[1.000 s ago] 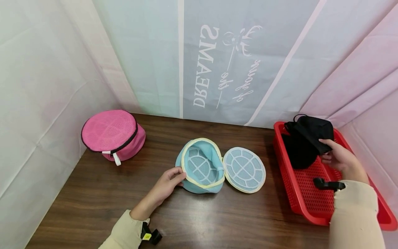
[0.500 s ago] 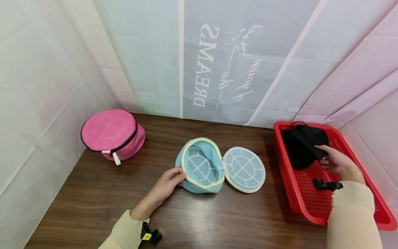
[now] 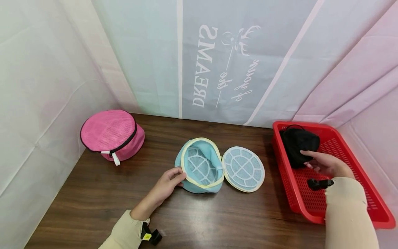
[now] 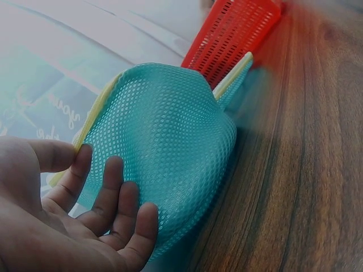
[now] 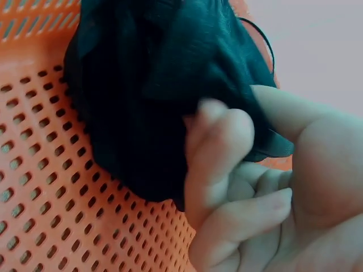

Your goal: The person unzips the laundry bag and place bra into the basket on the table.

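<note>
At mid-table stands a round blue mesh laundry bag (image 3: 199,189) with a yellow rim, its lid (image 3: 243,169) folded back flat to the right. My left hand (image 3: 164,186) pinches the rim between thumb and forefinger; in the left wrist view the other fingers lie against the mesh side (image 4: 164,124). In the red basket (image 3: 286,186), black cloth (image 3: 298,143) with a thin cord loop lies bunched at the back left. My right hand (image 3: 329,164) holds the near edge of that cloth, thumb and curled forefinger on it in the right wrist view.
A pink round mesh laundry bag (image 3: 109,131), lid on and white zip tab hanging, stands at the back left. Fabric hangings (image 3: 149,62) rise behind and beside the brown wooden table (image 3: 102,207). The basket's perforated floor (image 5: 51,187) shows around the black cloth.
My right hand has moved left and the lifted black cloth has come down into the basket's back left, over the dark fabric there. The left hand and blue bag have kept their place.
</note>
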`<state>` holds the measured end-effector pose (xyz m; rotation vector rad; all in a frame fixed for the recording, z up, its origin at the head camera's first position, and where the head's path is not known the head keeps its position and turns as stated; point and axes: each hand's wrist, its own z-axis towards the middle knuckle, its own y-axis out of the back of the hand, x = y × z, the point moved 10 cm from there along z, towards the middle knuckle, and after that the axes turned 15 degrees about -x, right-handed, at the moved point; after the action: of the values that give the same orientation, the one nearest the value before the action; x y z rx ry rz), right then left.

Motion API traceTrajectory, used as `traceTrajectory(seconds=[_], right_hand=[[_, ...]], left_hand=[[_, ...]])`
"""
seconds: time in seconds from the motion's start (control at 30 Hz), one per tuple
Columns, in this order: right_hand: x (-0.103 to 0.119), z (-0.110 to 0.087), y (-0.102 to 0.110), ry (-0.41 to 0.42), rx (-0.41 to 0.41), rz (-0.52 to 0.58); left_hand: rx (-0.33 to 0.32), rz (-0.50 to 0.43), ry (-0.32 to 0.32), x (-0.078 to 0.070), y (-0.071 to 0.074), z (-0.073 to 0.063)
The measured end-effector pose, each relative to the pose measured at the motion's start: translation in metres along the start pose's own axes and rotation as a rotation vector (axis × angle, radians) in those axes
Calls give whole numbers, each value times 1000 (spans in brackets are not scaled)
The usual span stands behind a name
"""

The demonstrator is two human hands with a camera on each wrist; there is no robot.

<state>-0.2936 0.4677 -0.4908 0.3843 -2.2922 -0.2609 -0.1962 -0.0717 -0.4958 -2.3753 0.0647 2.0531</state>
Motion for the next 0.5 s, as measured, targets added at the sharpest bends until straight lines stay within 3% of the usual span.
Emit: traceTrajectory(seconds=[0.27,0.5], right_hand=[[-7,3,-13,-40,89,-54],[-8,4,-6,-46,-25,-114]], left_hand=[[0,5,3,1,-1,1],[-2,7,2,2,-1,1]])
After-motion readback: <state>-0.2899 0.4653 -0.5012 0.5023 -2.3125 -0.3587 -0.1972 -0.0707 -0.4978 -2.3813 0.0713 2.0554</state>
